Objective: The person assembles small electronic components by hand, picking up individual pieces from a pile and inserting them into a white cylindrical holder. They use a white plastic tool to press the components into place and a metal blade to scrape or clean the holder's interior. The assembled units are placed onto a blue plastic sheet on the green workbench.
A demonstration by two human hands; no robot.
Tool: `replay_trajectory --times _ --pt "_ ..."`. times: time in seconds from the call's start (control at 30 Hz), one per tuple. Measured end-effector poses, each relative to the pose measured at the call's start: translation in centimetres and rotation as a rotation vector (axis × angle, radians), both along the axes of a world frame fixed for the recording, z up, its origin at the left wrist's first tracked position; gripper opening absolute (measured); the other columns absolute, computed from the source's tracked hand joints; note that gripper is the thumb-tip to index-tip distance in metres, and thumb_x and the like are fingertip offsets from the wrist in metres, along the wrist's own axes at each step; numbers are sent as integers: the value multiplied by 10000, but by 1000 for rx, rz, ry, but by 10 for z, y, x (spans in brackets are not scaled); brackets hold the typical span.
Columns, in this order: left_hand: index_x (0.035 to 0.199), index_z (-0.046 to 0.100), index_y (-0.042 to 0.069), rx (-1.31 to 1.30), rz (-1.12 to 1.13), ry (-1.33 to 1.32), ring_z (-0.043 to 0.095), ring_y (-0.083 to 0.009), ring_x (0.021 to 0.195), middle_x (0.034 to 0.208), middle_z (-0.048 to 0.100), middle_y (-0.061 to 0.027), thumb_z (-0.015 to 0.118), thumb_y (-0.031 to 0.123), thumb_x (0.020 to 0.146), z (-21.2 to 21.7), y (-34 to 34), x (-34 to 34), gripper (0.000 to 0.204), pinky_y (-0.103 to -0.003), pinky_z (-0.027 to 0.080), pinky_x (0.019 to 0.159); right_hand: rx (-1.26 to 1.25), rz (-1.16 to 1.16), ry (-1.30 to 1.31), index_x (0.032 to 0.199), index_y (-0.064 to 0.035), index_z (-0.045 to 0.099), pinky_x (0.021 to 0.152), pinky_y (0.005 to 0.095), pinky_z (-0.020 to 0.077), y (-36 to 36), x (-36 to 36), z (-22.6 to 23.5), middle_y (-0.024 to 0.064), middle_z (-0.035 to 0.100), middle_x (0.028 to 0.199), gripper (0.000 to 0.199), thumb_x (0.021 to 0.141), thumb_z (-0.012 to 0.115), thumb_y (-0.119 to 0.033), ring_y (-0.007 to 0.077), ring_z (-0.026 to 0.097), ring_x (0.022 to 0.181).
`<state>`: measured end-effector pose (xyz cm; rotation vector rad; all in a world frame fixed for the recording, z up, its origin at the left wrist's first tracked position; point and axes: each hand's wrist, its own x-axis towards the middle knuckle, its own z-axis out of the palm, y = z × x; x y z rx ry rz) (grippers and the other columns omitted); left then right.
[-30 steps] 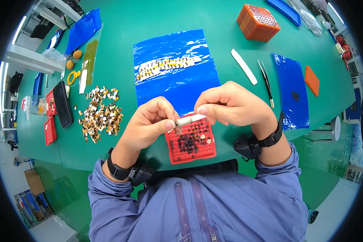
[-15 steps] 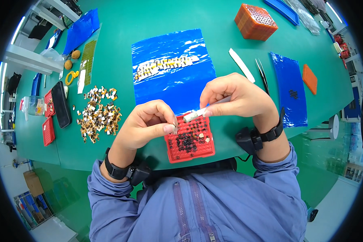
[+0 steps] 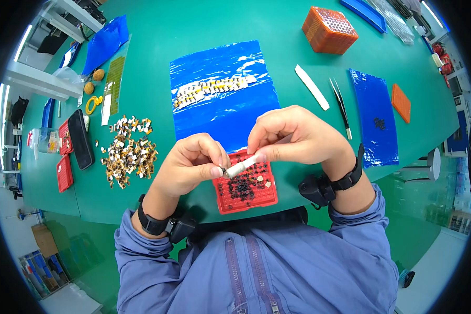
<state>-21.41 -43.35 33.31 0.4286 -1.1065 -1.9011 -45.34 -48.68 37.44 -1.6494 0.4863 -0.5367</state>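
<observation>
Between right fingers [image 3: 271,153], white rod [image 3: 239,168], end beside left fingers [image 3: 210,171]

Over on the left, there's a black phone [image 3: 80,139] lying flat, a clear plastic tub [image 3: 48,140] farther out, yellow scissors [image 3: 93,104] just beyond, and two brown balls [image 3: 98,74] right behind those! Across to the far right, a stack of orange trays [image 3: 330,30] stands near a long blue tray [image 3: 365,14]. Off the table, lower left, sits a brown cardboard box [image 3: 45,239].
</observation>
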Motion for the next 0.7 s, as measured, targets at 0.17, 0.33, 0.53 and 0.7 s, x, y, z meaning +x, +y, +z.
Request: replay_trajectory --times 0.17,0.33,0.53,0.7 --pt "839 535 32 7 20 -9 576 -151 779 805 592 -80 647 -16 814 3 0 -2 124 -269 455 688 -17 -6 12 858 -14 649 547 227 393 1 0 0 7 523 698 126 797 703 -110 93 493 632" --pt "839 532 38 13 31 40 565 -151 781 797 582 -71 648 -15 812 3 -1 -2 131 -275 452 698 -143 -23 -9 857 -8 647 542 241 382 -2 0 -4 20 540 724 140 829 677 -141 93 478 620" --pt "835 530 40 5 29 2 563 -151 790 800 580 -68 649 -15 810 3 -1 -1 133 -274 448 706 -160 -60 -16 865 -5 667 541 252 384 -2 0 -8 31 549 705 161 851 653 -165 96 483 616" --pt "833 529 39 4 26 11 563 -150 792 802 581 -69 653 -14 808 3 -1 -1 137 -271 448 705 -121 -84 -56 870 -5 673 548 254 389 -2 2 -12 37 560 697 154 856 641 -155 102 489 618"
